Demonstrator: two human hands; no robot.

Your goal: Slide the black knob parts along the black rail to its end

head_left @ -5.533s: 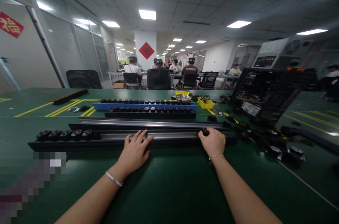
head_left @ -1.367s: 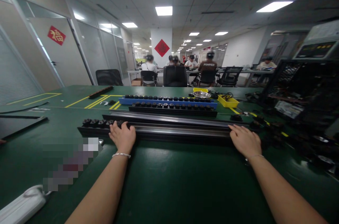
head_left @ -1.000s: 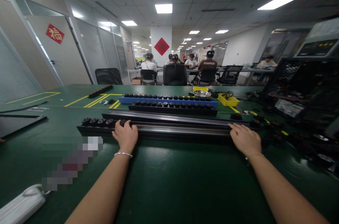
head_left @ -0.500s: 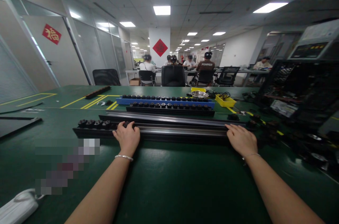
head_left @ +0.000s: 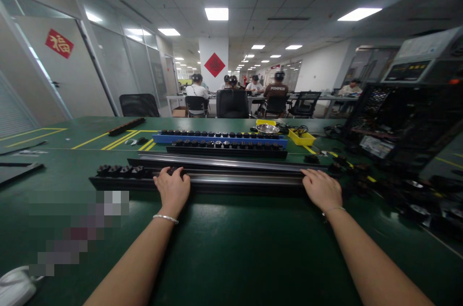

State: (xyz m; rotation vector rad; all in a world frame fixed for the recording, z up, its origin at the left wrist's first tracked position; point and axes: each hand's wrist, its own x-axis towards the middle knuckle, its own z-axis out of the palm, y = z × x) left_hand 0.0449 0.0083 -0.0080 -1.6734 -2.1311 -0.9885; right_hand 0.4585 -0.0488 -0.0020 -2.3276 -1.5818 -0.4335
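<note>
A long black rail (head_left: pixel 246 180) lies across the green table, with several black parts (head_left: pixel 123 171) seated at its left end. My left hand (head_left: pixel 172 190) rests over the rail just right of those parts, its fingers bent around the rail and a dark piece partly hidden under them. Near the rail's right end, my right hand (head_left: pixel 321 189) has its fingers over the edge. Directly behind lies a second rail (head_left: pixel 224 161). Farther back are a black rail (head_left: pixel 231 152) and a blue rail (head_left: pixel 285 142), both carrying rows of black parts.
A yellow bin (head_left: pixel 302 138) and a metal dish (head_left: pixel 267 129) stand behind on the right. Loose black parts (head_left: pixel 415 200) and an open black case (head_left: pixel 383 123) are at the right. A white object (head_left: pixel 16 286) lies front left. People sit in the background.
The view has shifted slightly, so the scene sits a little farther left. My right hand has moved slightly left along the rail; my left hand stays at nearly the same place.
</note>
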